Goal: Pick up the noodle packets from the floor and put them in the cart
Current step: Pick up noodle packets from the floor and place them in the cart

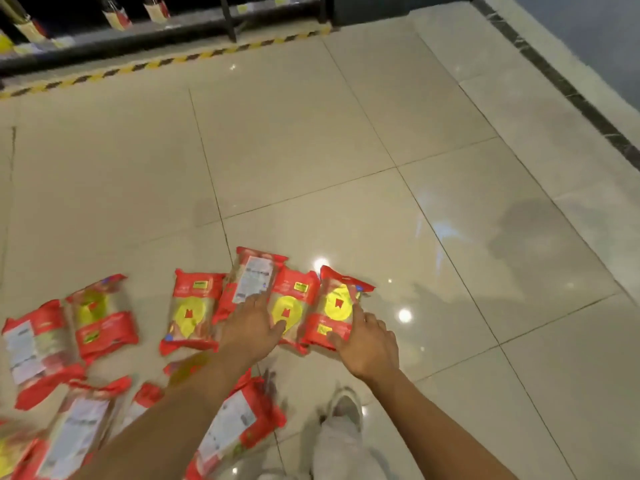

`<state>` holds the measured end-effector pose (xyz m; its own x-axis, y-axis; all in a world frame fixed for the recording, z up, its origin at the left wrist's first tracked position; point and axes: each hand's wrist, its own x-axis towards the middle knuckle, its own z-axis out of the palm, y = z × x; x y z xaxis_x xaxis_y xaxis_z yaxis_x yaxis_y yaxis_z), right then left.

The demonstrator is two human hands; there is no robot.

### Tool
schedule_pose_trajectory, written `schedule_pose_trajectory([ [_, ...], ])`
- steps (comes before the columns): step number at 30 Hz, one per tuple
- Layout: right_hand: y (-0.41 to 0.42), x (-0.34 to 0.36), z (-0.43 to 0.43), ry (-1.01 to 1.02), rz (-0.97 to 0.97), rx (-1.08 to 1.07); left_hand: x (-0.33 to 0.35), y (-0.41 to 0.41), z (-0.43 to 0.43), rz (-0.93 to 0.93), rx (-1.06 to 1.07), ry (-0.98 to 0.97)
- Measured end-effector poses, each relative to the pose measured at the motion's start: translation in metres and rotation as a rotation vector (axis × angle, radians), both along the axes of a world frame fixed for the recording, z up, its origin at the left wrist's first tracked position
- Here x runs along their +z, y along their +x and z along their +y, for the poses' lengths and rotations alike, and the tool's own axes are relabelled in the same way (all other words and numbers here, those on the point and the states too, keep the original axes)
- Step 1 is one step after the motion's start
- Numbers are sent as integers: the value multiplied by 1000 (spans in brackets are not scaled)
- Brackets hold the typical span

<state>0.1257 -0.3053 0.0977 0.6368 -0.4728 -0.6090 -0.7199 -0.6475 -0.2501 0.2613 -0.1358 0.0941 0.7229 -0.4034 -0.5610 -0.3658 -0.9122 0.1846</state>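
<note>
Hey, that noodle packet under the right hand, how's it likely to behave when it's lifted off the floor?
The noodle packet looks like glossy film, so it may slip against the right hand and the shiny tiled floor. It lies flat, so rolling seems unlikely. Its edge overlaps the neighbouring packet, which may shift.

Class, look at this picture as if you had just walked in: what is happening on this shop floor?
A person is bending over red noodle packets scattered on the tiled floor near a shelf. The left hand is spread over the packets in the middle of a row, and the right hand rests on the rightmost packet. Neither hand has lifted anything yet. More packets lie to the left and nearer the person's shoe. No cart is in view.
</note>
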Motion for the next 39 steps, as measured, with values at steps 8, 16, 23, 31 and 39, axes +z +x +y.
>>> schedule_pose_trajectory([
  [8, 51, -303, -50, 368, 63, -311, -273, 46, 4, 214, 354, -149],
  [16, 46, -409, -56, 343, -184, -663, -384, 57, -9, 115, 423, -60],
  [23, 21, -384, -66, 356, -178, -706, -373, 28, -2, 368, 706, -279],
  [31, 7, -333, -64, 325, -203, -575, -343, -4, 13, 332, 859, -584],
  [39, 30, -68, -23, 346, -373, -440, -70, -3, 77, 174, 989, -789],
])
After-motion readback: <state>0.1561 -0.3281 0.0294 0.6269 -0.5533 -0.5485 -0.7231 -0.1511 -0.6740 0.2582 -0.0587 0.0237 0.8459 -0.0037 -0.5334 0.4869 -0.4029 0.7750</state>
